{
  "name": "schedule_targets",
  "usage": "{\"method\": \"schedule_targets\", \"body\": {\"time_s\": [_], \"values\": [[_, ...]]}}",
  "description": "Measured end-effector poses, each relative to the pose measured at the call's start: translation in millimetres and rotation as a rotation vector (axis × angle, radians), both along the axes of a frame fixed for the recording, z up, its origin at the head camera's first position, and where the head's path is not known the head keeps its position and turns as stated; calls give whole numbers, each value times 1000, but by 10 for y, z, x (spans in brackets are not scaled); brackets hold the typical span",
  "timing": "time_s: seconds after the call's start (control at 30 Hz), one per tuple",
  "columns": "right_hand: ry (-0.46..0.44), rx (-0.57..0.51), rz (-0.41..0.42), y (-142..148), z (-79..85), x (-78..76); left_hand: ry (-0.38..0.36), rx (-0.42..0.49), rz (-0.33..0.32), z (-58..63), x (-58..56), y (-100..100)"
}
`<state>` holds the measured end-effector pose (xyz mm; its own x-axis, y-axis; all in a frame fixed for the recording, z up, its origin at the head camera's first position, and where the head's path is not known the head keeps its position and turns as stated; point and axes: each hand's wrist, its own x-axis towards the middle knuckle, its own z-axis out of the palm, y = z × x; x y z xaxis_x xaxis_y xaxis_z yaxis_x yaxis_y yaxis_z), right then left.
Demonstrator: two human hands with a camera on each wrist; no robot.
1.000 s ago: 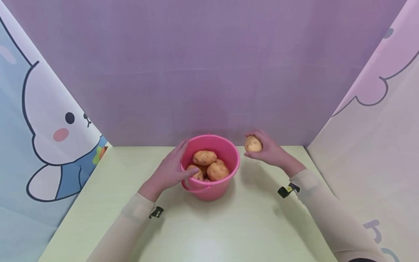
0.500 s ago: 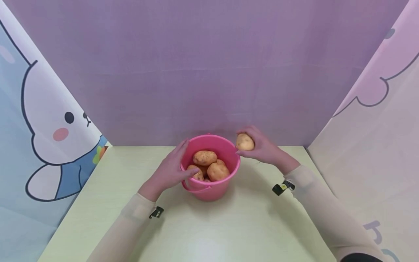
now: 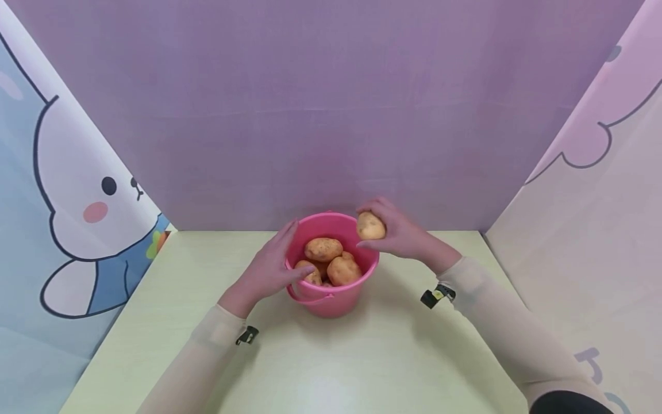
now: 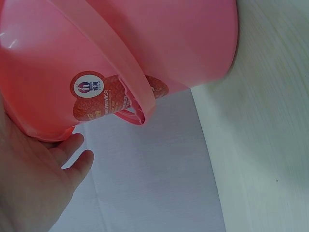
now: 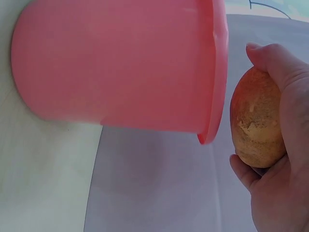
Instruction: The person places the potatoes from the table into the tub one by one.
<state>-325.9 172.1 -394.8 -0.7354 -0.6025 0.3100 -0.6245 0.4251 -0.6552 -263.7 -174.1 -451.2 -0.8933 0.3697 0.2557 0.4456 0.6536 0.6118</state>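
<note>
A pink bucket [image 3: 336, 302] stands upright with several potatoes [image 3: 323, 249] inside. At its left rim, my left hand [image 3: 266, 269] holds the bucket, the thumb reaching over the edge and the other fingers along the outside. In the left wrist view those fingers [image 4: 79, 166] lie against the rim, though the thumb is out of sight. Over the bucket's right rim, my right hand [image 3: 395, 233] grips a potato [image 3: 370, 226] between thumb and fingers. The right wrist view shows that potato [image 5: 258, 118] above the rim, clear of the bucket wall.
The bucket rests on a pale wooden table [image 3: 331, 368]. A purple backdrop [image 3: 331, 115] rises right behind the table's far edge. Printed cloth panels [image 3: 93, 190] flank both sides. The bucket's pink handle [image 3: 310, 300] hangs down at the front left.
My right hand has carried its potato leftward, from beside the bucket to over its right rim. The left hand and the bucket have stayed in place.
</note>
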Motion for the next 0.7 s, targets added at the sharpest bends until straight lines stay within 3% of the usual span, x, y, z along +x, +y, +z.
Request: {"method": "schedule_targets", "body": {"time_s": [0.37,0.7], "values": [[-8,37,53,-202,21,87,-10,-11,12,-3,-5,-7],[74,90,130,-408,-18,109,-19,-3,10,-15,-9,-21]]}}
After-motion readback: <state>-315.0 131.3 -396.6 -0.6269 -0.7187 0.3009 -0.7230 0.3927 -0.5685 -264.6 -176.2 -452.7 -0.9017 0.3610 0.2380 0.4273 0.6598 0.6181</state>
